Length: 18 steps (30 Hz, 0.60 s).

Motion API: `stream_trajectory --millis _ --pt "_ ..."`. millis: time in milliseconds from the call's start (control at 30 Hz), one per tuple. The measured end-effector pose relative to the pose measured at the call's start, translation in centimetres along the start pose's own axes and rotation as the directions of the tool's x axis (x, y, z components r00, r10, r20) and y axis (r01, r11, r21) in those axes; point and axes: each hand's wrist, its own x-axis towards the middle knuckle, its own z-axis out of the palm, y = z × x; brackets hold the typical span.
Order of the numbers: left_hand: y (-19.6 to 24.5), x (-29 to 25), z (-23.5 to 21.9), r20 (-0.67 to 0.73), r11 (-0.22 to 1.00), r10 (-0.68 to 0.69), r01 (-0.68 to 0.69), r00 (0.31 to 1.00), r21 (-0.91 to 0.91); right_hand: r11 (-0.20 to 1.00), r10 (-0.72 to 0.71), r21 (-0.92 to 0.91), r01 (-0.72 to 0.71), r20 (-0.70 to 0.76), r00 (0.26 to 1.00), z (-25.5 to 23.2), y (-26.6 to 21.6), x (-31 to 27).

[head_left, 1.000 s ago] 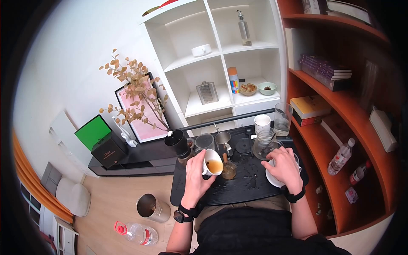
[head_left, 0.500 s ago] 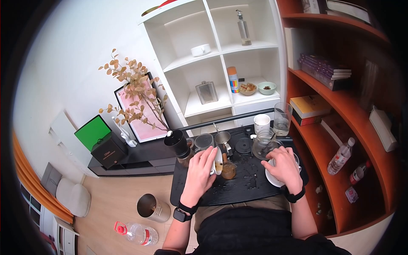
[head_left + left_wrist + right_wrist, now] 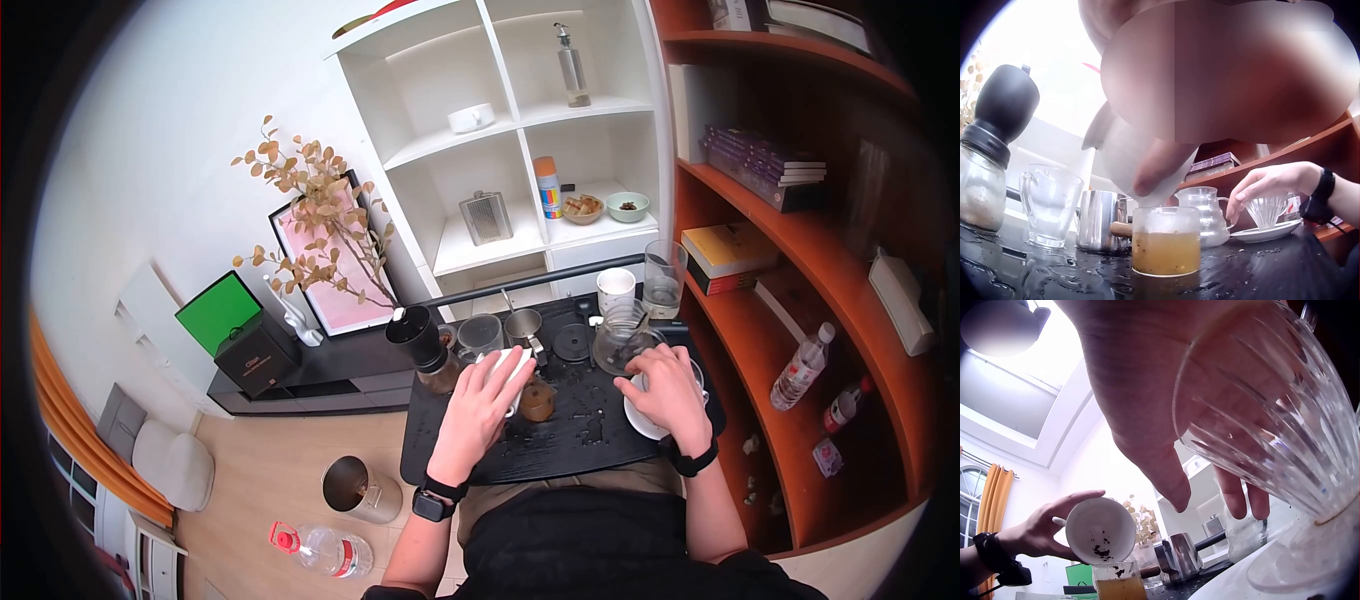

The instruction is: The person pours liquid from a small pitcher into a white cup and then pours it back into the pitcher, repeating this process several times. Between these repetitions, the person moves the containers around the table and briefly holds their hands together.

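My left hand (image 3: 474, 415) grips a white cup (image 3: 1100, 531) and holds it steeply tipped over a small glass pot with a wooden handle (image 3: 538, 400). Dark bits cling to the cup's inner wall in the right wrist view. Cloudy yellow-brown liquid (image 3: 1166, 253) fills much of the small glass pot, and the cup's rim is just above it. My right hand (image 3: 668, 395) hangs beside a ribbed glass dripper (image 3: 1272, 406) on a white saucer (image 3: 1266, 232), fingers loosely bent, with nothing seen in its grasp. A glass server (image 3: 1204, 215) stands beside that hand.
On the black tray table (image 3: 480, 460) stand a black grinder (image 3: 415, 335), a glass mug (image 3: 1051, 206), a steel pitcher (image 3: 523, 325), a white patterned cup (image 3: 616, 290) and a tall glass (image 3: 664, 280). A metal bin (image 3: 375, 495) and a large bottle (image 3: 330, 550) are on the floor.
My left hand has turned over with the white cup, tipping it further, so its liquid no longer shows in the head view. The right hand has stayed in place.
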Motion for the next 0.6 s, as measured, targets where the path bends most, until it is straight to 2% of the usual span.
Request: stream_trajectory --millis 133,200,233,300,333,400,433,500,533,600 --pt "-0.1 -0.1 0.3 0.0 1.0 0.011 -0.011 1.0 0.009 1.0 0.004 -0.004 -0.004 0.01 1.0 -0.1 -0.2 0.0" --pt "-0.4 -0.1 0.5 -0.067 0.977 -0.047 0.032 0.997 -0.213 1.0 0.005 0.0 -0.005 0.011 1.0 -0.2 -0.2 0.0" --pt "-0.6 -0.2 0.9 -0.066 0.976 -0.047 0.032 0.997 -0.213 1.0 0.003 0.004 -0.003 0.007 1.0 -0.2 -0.2 0.0" --pt "-1.0 -0.6 1.9 -0.201 0.915 -0.155 0.065 0.967 -0.398 1.0 0.004 0.007 -0.004 0.003 1.0 -0.2 -0.1 0.0" --pt "-1.0 -0.8 2.0 -0.2 0.915 -0.154 0.063 0.968 -0.399 1.0 0.0 0.013 0.0 -0.003 1.0 -0.1 0.0 0.0" --pt "-0.8 -1.4 2.3 -0.188 0.857 -0.299 0.177 0.935 -0.484 1.0 -0.005 0.02 0.005 -0.007 1.0 -0.1 0.0 0.0" --pt "-0.9 -1.9 2.7 -0.187 0.857 -0.301 0.179 0.935 -0.483 1.0 0.0 0.018 0.0 0.001 1.0 -0.2 -0.1 0.0" --pt "-1.1 -2.7 3.8 -0.172 0.786 -0.446 0.293 0.878 -0.544 1.0 0.003 0.015 -0.003 0.008 1.0 -0.2 -0.1 0.0" --pt "-1.1 -2.9 3.9 -0.173 0.787 -0.445 0.292 0.878 -0.544 1.0 0.003 0.012 -0.003 0.007 1.0 -0.1 -0.1 0.0" --pt "-1.0 -3.2 3.9 -0.001 0.545 -0.641 0.454 0.768 -0.705 1.0 0.003 0.01 -0.003 0.005 1.0 -0.2 -0.1 0.0"
